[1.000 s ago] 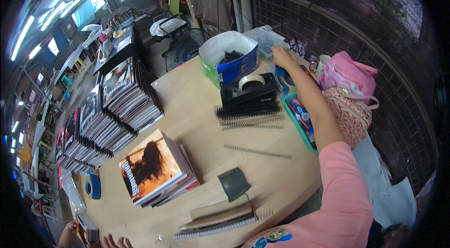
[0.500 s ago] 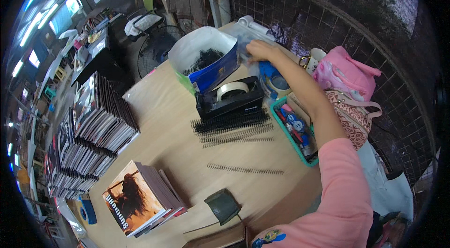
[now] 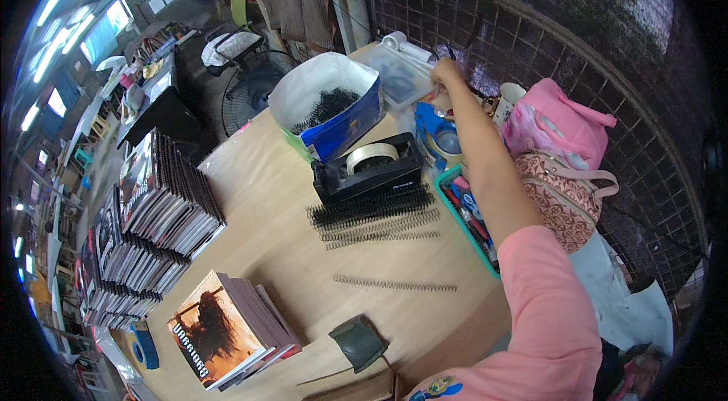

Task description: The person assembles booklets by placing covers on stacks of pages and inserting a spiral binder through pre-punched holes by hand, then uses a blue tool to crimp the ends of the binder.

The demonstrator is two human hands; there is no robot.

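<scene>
My right hand (image 3: 446, 72) reaches to the far side of the table, its fingers curled at the right edge of a clear plastic box (image 3: 400, 83). Whatever they grip is too small to make out; a dark item shows just beyond them. Under my forearm lie a blue tape dispenser (image 3: 434, 128) and a teal basket (image 3: 474, 249) of pens and small supplies. Left of these stands a blue and white bag (image 3: 341, 128) holding black coils. In front of it is a black tape dispenser (image 3: 371, 173) with a pale roll. My left hand is out of view.
Black spiral coils (image 3: 371, 215) lie before the dispenser, with a single coil (image 3: 394, 283) nearer me. Printed books (image 3: 220, 333) stand in a near-left pile; taller stacks (image 3: 171, 204) rise behind. A dark green pouch (image 3: 359, 343), pink bag (image 3: 561, 124), patterned handbag (image 3: 561, 196) and mug (image 3: 509, 98) sit around.
My right hand has moved right and slightly farther away, from the near part of the clear box to its right edge, uncovering more of the box. The view has shifted slightly.
</scene>
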